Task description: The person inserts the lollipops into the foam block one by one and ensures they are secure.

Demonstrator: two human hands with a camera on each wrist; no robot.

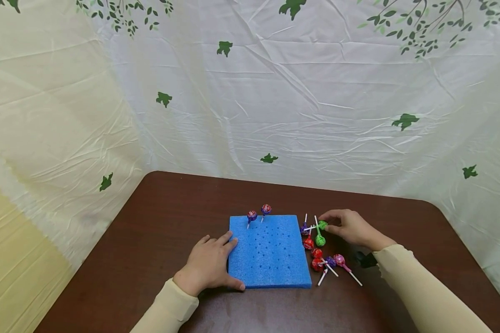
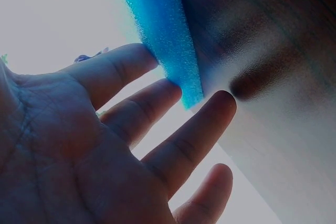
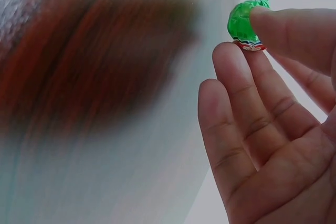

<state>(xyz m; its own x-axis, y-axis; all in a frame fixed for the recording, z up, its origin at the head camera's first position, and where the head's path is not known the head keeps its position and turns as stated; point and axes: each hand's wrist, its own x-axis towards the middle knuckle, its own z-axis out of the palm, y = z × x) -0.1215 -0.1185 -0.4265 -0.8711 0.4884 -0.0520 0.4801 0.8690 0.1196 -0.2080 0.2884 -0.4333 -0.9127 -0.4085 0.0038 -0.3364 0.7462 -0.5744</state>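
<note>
My right hand pinches a green-wrapped lollipop by its candy end, thumb on one side and fingertips on the other. Its white stick points left in the head view, crossing the stick of a second green lollipop that lies on the table. My left hand rests at the left edge of a blue foam block, fingers spread, with fingertips on its side and thumb at the front left corner. Rows of small holes dot the foam's top. Two lollipops, one purple-red and one red, stand upright near its back left.
Right of the foam lie several loose lollipops: a purple one, red ones and a pink one among them. The brown table has rounded back corners. A white leaf-patterned cloth hangs behind it.
</note>
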